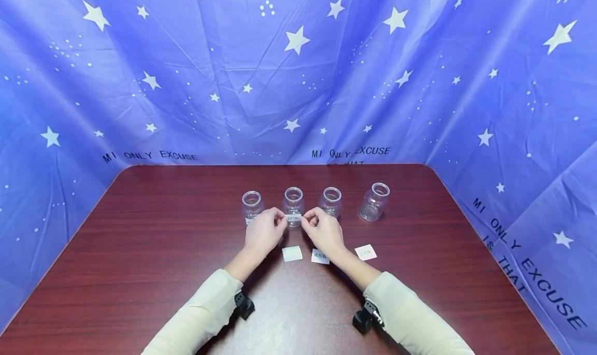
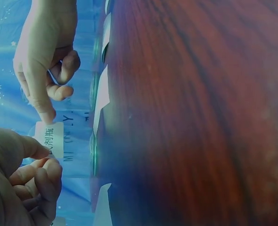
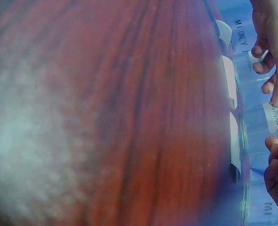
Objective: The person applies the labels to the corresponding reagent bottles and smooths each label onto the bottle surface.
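Main risk: label [image 1: 293, 217] ends up skewed or creased on the jar [image 1: 294, 195].
Left hand [image 1: 264, 234] pinches the label's left end, right hand [image 1: 325, 236] the right end; label sits in front of the second jar from left, upright on the surface [image 1: 163, 225]. Can't tell whether it's stuck on yet. Uneven pull between hands would likely tilt it; curved glass could wrinkle it if one end lands first. Neither hand visibly braces the jar, so a hard press might slide or tip it. Right hand is close to the third jar [image 1: 332, 195]; a careless withdrawal could knock it.
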Tool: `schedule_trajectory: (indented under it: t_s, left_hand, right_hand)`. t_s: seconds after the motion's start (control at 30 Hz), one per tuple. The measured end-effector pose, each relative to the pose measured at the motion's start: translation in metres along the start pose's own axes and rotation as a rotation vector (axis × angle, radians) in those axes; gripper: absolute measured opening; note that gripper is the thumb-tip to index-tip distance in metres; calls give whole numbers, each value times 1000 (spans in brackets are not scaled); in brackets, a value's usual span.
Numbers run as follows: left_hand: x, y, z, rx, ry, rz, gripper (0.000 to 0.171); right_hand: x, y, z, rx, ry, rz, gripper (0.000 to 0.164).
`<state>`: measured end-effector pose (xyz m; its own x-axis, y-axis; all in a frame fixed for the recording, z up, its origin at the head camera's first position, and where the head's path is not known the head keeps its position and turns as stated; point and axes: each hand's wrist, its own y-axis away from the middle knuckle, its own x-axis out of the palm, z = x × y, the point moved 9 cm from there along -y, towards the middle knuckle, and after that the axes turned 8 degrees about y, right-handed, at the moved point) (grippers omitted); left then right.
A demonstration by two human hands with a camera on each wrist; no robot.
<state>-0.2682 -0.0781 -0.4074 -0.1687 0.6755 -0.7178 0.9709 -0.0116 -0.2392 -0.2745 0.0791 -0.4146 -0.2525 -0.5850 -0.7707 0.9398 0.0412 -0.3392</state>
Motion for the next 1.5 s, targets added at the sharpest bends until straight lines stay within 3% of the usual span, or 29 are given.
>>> schedule_trajectory:
  t_s: [0.3,0.6,1.13,1.33,1.5]
  left_hand:
    - [1,-2,6,-46,48,49,19]
    - [7,-3,4,-53,48,130,41]
    - [7,-4,4,-82,69,123,36]
    - [5,-2,4,-94,77,137,36]
    - [9,-2,7,-97,55,160,37]
  right_hand:
    - [2,-1,-1,0,-18,39,35]
    - [15,-4,-3,43,-27,155,63]
    - [23,-5,-6,-3,-175,245,51]
    - [19,-6,-7,-42,-158,236,43]
    - [20,-6,-9,-34,-147,239,46]
